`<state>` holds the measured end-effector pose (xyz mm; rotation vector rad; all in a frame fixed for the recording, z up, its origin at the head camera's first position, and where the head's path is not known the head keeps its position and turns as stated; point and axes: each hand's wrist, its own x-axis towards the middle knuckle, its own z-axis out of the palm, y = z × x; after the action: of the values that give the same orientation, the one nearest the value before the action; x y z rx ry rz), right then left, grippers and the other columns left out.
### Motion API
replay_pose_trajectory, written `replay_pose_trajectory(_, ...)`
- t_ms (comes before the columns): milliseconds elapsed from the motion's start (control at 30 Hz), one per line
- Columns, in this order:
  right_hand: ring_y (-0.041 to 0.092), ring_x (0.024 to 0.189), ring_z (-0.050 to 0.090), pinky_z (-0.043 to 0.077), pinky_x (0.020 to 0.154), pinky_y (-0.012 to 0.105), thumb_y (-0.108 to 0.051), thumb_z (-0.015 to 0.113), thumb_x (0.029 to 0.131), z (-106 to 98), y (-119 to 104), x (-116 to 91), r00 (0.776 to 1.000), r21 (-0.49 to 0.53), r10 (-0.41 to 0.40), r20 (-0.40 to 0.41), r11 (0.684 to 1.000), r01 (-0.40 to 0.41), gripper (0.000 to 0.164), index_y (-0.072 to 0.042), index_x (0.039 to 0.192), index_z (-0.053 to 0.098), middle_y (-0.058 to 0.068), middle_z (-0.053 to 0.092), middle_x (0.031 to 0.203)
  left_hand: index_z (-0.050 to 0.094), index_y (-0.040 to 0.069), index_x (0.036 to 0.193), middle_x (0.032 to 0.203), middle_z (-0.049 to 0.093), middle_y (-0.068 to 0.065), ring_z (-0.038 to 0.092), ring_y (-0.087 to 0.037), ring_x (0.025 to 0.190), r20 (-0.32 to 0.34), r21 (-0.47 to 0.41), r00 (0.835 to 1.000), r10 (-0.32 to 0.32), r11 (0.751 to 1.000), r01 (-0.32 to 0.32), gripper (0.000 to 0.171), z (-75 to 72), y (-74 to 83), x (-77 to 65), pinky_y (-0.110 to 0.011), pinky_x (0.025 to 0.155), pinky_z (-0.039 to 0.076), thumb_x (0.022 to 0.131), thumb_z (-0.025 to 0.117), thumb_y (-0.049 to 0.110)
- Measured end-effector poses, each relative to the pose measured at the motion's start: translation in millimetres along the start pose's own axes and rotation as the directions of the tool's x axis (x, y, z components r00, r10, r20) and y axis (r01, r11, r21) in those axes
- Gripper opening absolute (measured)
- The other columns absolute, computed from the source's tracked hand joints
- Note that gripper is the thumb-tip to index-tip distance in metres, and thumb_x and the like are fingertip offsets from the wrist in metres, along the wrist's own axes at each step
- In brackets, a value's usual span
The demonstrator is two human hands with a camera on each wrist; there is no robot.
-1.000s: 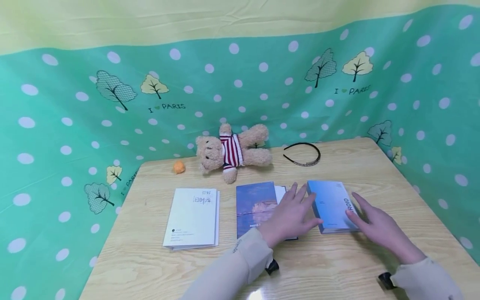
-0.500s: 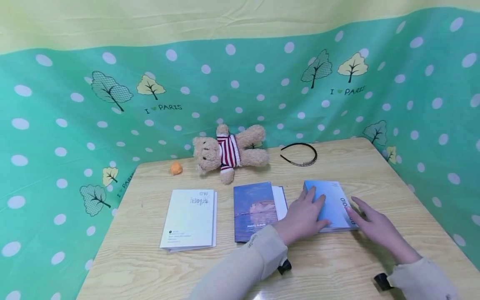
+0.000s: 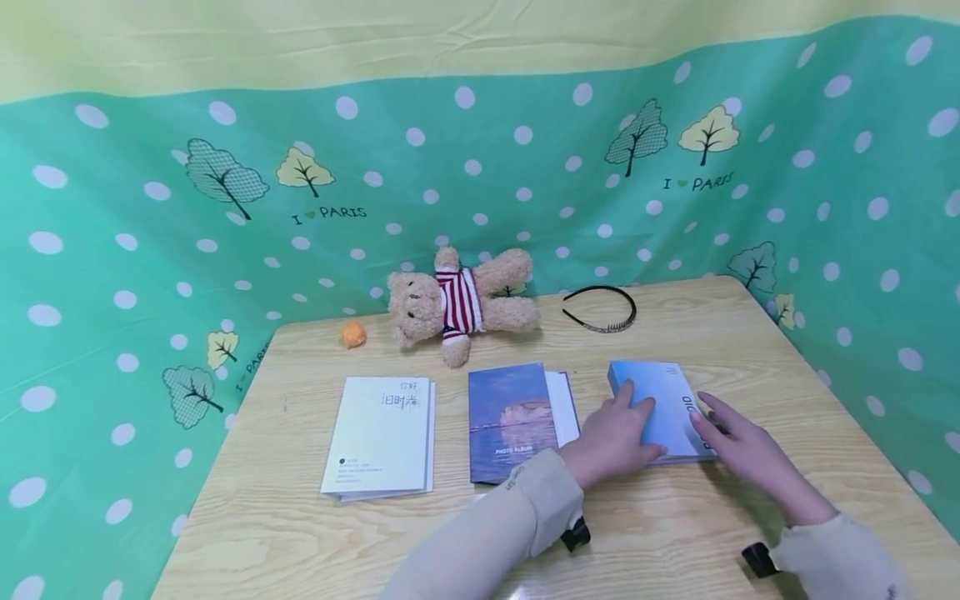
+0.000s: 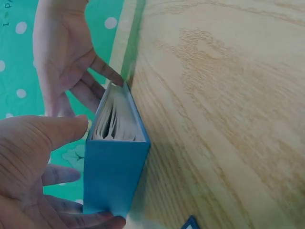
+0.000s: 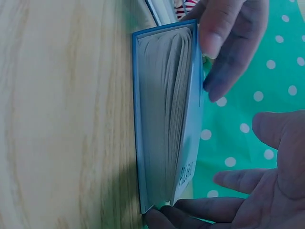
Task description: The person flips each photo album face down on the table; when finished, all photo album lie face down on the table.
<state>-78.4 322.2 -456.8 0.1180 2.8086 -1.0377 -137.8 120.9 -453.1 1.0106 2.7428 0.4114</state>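
Observation:
A thick light-blue photo album [image 3: 671, 400] lies flat on the table, toward its right side. My left hand [image 3: 611, 437] is at the album's left side, fingers spread and reaching over the cover. In the left wrist view, its lower fingertips touch the blue spine [image 4: 114, 174] and the thumb [image 4: 69, 130] lies close to the cover's edge. My right hand [image 3: 753, 454] is at the opposite side. In the right wrist view, its lower fingers [image 5: 209, 210] touch the album's side edge, while its thumb stands away from the cover. Neither hand grips the album.
A dark-blue photo album [image 3: 510, 425] lies left of the left hand, with a white album [image 3: 378, 437] farther left. Along the back are a striped-shirt teddy bear [image 3: 465, 304], a black headband [image 3: 633, 310] and a small orange ball [image 3: 353, 334]. A green dotted curtain [image 3: 480, 183] hangs behind.
My left hand has moved right from above the dark-blue album to the light-blue album's left side. My right hand and the albums stay about where they were; the view shifts slightly.

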Motion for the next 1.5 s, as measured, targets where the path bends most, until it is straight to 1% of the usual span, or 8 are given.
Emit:
replay_pose_trajectory(233, 0.064, 0.125, 0.030, 0.035, 0.093, 0.072, -0.044, 0.034, 0.105, -2, -2, 3, 0.999, 0.131, 0.011, 0.041, 0.991, -0.016, 0.073, 0.009, 0.151, 0.016, 0.045, 0.019, 0.145, 0.044, 0.026, 0.147, 0.160, 0.020, -0.008, 0.050, -0.031, 0.128, 0.010, -0.047, 1.000, -0.030, 0.998, 0.030, 0.072, 1.6, -0.3, 3.9, -0.036, 0.096, 0.049, 0.085, 0.069, 0.053)
replay_pose_trajectory(333, 0.063, 0.127, 0.027, 0.032, 0.096, 0.072, -0.044, 0.034, 0.105, -4, -3, 5, 0.999, 0.177, 0.018, 0.048, 0.984, -0.026, 0.073, 0.011, 0.150, 0.017, 0.046, 0.021, 0.144, 0.046, 0.025, 0.146, 0.160, 0.019, -0.007, 0.052, -0.029, 0.125, 0.011, -0.070, 0.999, -0.046, 0.996, 0.047, 0.072, 1.4, 0.3, 5.2, -0.032, 0.097, 0.047, 0.084, 0.071, 0.052)
replay_pose_trajectory(567, 0.057, 0.122, 0.042, 0.051, 0.087, 0.054, -0.043, 0.031, 0.106, -4, -3, 6, 0.998, 0.299, 0.040, 0.048, 0.953, -0.053, 0.072, 0.016, 0.146, 0.020, 0.043, 0.032, 0.140, 0.048, 0.024, 0.144, 0.161, 0.015, -0.005, 0.053, -0.026, 0.123, 0.016, -0.156, 0.995, -0.094, 0.983, 0.095, 0.070, 1.3, 4.4, 3.3, -0.027, 0.098, 0.045, 0.082, 0.075, 0.045)
replay_pose_trajectory(767, 0.058, 0.124, 0.039, 0.052, 0.088, 0.049, -0.049, 0.029, 0.104, -6, -1, 9, 0.993, 0.365, 0.102, 0.066, 0.923, -0.119, 0.077, 0.016, 0.146, 0.020, 0.041, 0.030, 0.142, 0.050, 0.024, 0.143, 0.162, 0.013, -0.003, 0.048, -0.029, 0.128, 0.018, -0.219, 0.992, -0.124, 0.968, 0.125, 0.069, 1.7, 8.6, 3.3, -0.030, 0.101, 0.044, 0.082, 0.077, 0.040)
replay_pose_trajectory(1000, 0.055, 0.125, 0.040, 0.052, 0.082, 0.034, -0.047, 0.029, 0.104, -6, 0, 10, 0.988, 0.391, 0.133, 0.073, 0.908, -0.151, 0.075, 0.014, 0.147, 0.020, 0.039, 0.030, 0.144, 0.052, 0.024, 0.141, 0.162, 0.015, -0.001, 0.045, -0.031, 0.132, 0.005, -0.254, 0.990, -0.143, 0.957, 0.140, 0.065, 5.1, 10.0, 3.9, -0.033, 0.103, 0.042, 0.082, 0.077, 0.037)
replay_pose_trajectory(1067, 0.054, 0.125, 0.041, 0.052, 0.082, 0.034, -0.048, 0.029, 0.104, -6, 1, 10, 0.986, 0.397, 0.147, 0.078, 0.903, -0.166, 0.076, 0.013, 0.148, 0.019, 0.038, 0.029, 0.144, 0.053, 0.024, 0.140, 0.162, 0.016, -0.001, 0.044, -0.031, 0.132, -0.003, -0.258, 0.989, -0.145, 0.956, 0.139, 0.064, 6.8, 10.0, 3.9, -0.034, 0.104, 0.042, 0.082, 0.077, 0.037)
replay_pose_trajectory(1267, 0.055, 0.127, 0.037, 0.048, 0.091, 0.045, -0.056, 0.029, 0.101, -4, 4, 13, 0.976, 0.421, 0.197, 0.091, 0.880, -0.217, 0.085, 0.012, 0.149, 0.012, 0.040, 0.023, 0.146, 0.056, 0.023, 0.138, 0.161, 0.019, -0.001, 0.046, -0.029, 0.131, -0.026, -0.260, 0.989, -0.148, 0.956, 0.137, 0.062, 8.6, 10.6, 2.3, -0.034, 0.104, 0.042, 0.081, 0.079, 0.035)
replay_pose_trajectory(1500, 0.056, 0.128, 0.034, 0.046, 0.093, 0.043, -0.057, 0.029, 0.100, -3, 7, 12, 0.974, 0.452, 0.203, 0.105, 0.862, -0.228, 0.088, 0.014, 0.148, 0.008, 0.040, 0.023, 0.145, 0.059, 0.023, 0.135, 0.159, 0.023, -0.002, 0.050, -0.028, 0.126, -0.042, -0.262, 0.987, -0.154, 0.955, 0.137, 0.059, 9.6, 12.4, 1.1, -0.032, 0.101, 0.044, 0.081, 0.079, 0.033)
